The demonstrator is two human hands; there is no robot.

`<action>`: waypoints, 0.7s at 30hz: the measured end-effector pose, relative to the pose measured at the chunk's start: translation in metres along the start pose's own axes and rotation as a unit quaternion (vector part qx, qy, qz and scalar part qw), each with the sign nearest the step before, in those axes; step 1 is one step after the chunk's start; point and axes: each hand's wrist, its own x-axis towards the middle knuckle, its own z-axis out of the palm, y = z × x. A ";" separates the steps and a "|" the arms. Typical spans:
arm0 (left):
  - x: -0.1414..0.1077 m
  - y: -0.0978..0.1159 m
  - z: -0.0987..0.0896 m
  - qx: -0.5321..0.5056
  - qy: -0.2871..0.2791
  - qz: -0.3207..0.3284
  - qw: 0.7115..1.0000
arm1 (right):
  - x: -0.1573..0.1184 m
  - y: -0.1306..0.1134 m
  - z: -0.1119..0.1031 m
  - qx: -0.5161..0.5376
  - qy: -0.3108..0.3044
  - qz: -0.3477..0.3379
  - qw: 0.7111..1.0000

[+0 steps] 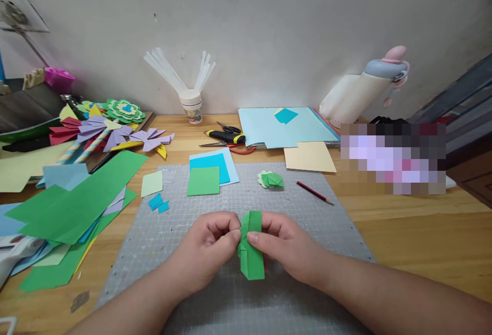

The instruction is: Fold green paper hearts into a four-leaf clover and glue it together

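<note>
Between my two hands is a folded piece of green paper [254, 260], held upright above the grey cutting mat [307, 283]. Its left edge is pinched between the thumb and bent fingers of my left hand [215, 242]. My right hand [286, 240] grips it from the right, thumb flat on the front and fingers behind. Crease lines and small folded flaps show on its left side. Beyond the hands lie a green folded piece [273, 180] on a scalloped pale shape, a green square [203, 181] over blue sheets, and a red-black pencil [315, 193].
Scissors [229, 127] and a yellow-black cutter [225, 136] lie behind the mat. A paper cup [191, 106] holds white strips. Green sheets [88, 201] and paper flowers [125, 111] crowd the left. A light-blue sheet [261, 124] and a leaning bottle [376, 89] are at the back right.
</note>
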 end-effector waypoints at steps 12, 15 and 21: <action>0.003 -0.004 -0.001 0.009 0.004 0.008 1.000 | -0.002 -0.001 0.001 -0.026 -0.005 0.014 1.000; 0.003 -0.003 0.000 0.020 0.021 0.000 1.000 | -0.001 0.000 -0.001 -0.015 -0.020 0.009 1.000; 0.003 -0.001 0.002 0.000 0.057 -0.013 0.998 | 0.000 -0.001 0.000 0.012 -0.025 0.007 1.000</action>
